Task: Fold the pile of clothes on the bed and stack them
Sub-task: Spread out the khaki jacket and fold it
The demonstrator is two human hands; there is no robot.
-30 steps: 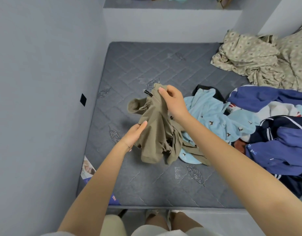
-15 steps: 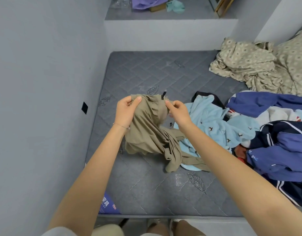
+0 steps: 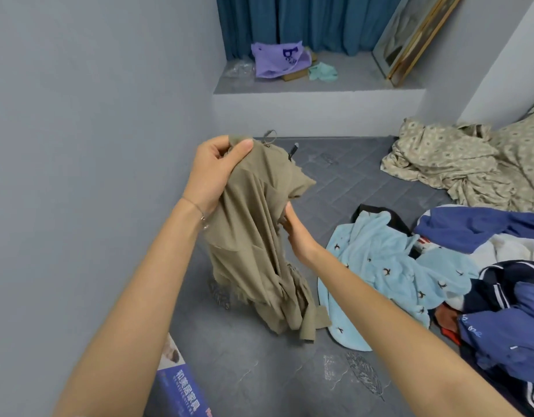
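Looking down from the head view, the left hand (image 3: 217,173) has risen well above where it was half a second ago and pinches the top edge of the crumpled khaki-brown thin-fabric garment (image 3: 253,236) between thumb and curled fingers; the right hand (image 3: 298,233) has left that top edge and dropped to the garment's right side at mid-height, fingers fairly straight against the cloth, their tips lost in a fold, so whether they grip cannot be told; the garment now hangs lengthwise, its lower end bunched on the grey quilted mattress (image 3: 259,371); this reads as shaking it out and hunting for an edge, so folding proper has not begun; the heap of light-blue fleece and navy clothes (image 3: 410,266) lies just right of it, unfolded, and no stack is visible.
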